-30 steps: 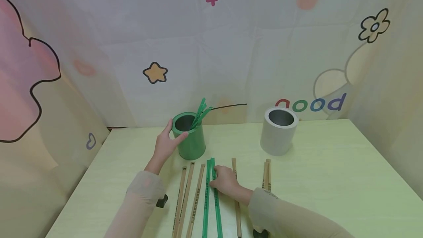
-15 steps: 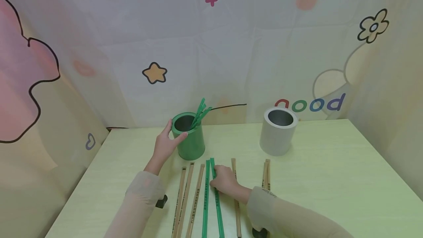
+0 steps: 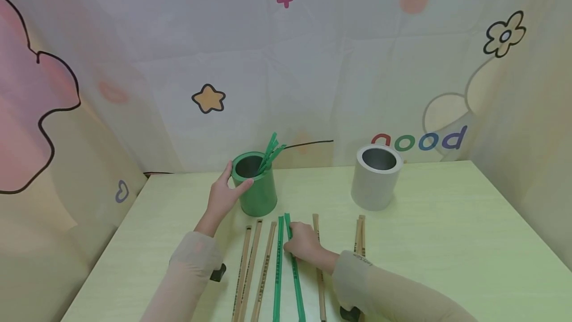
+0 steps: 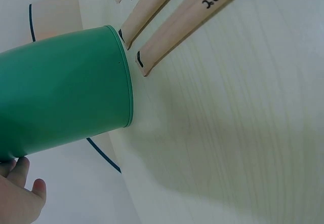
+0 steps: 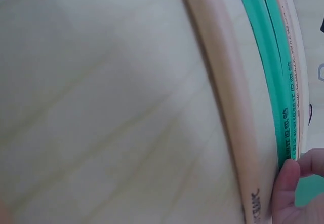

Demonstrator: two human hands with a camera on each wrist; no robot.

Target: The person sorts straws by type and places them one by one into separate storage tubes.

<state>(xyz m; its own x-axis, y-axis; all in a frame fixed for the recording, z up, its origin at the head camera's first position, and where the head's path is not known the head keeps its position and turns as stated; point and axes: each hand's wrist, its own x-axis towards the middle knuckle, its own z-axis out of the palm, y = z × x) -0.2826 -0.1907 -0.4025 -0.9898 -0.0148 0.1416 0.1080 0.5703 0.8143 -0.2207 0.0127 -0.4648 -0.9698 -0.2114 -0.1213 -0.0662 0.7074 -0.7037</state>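
Note:
A green cylindrical holder (image 3: pixel 258 195) stands upright at the back, with several green wrapped straws (image 3: pixel 271 154) leaning inside. My left hand (image 3: pixel 223 195) grips it near the rim, thumb in front and fingers on the left side. In the left wrist view, fingertips (image 4: pixel 21 169) touch the wall of the holder. My right hand (image 3: pixel 306 243) pinches the right one of two long green wrapped straws lying on the table, this green wrapped straw (image 3: pixel 296 282) carrying black print. The other green straw (image 3: pixel 278 272) lies just to its left, apart from the fingers.
Brown wrapped straws (image 3: pixel 264 272) lie left of the green pair. One brown straw (image 3: pixel 321 292) passes under the right wrist, and further brown straws (image 3: pixel 359 235) lie partly beneath the right sleeve. A white cylindrical holder (image 3: pixel 377 185) stands at the back right, before a printed cloth backdrop.
My right hand stays at the same green straw, whose near end has swung slightly to the right. My left hand keeps its hold on the green holder.

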